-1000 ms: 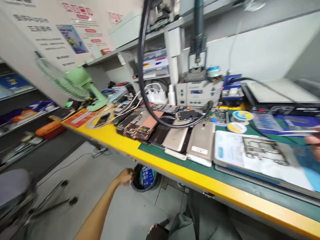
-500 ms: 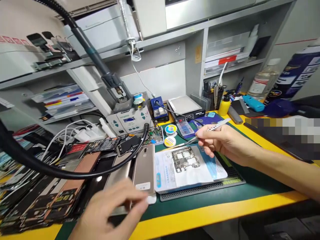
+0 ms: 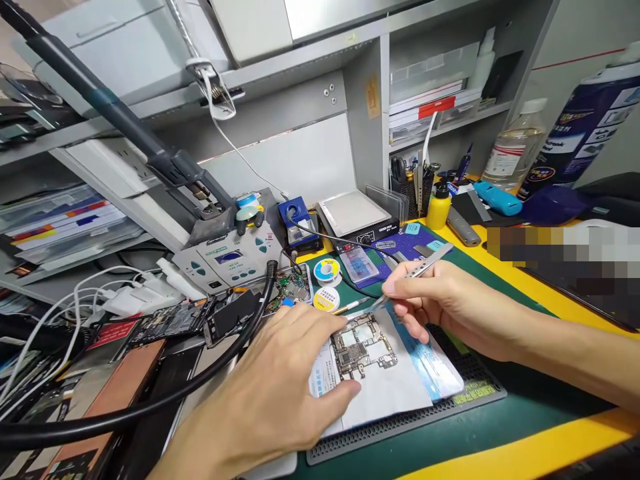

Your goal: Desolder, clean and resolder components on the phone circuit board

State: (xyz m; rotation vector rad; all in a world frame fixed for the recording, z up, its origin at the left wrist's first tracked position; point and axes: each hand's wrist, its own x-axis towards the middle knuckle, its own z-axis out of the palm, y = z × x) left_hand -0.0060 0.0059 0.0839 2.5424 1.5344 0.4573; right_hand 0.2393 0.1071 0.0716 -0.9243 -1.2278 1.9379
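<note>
A phone circuit board [image 3: 367, 348] lies on white paper [image 3: 395, 393] over a blue-and-white packet [image 3: 443, 373]. My left hand [image 3: 287, 377] is at its left side, thumb and fingers apart. The index fingertip is near the board's upper left corner and the thumb rests just below its lower edge; whether they press on it I cannot tell. In my right hand [image 3: 425, 293], closed in a pinch, are metal tweezers [image 3: 427, 261], their tips down near the board's top edge. A thin white-handled tool [image 3: 351, 307] lies just behind the board.
A black hose [image 3: 220, 360] curves across the left from the soldering station [image 3: 233, 257]. Dismantled phones [image 3: 113, 400] crowd the left side. Behind the board are solder spools [image 3: 327, 271] and a flat device with a metal plate [image 3: 355, 213]. A yellow bottle [image 3: 439, 208] stands at back right.
My left hand has moved up and right from the front edge to the board's left side. My right hand keeps the tweezers, tips now closer to the board. The view has shifted and tilted.
</note>
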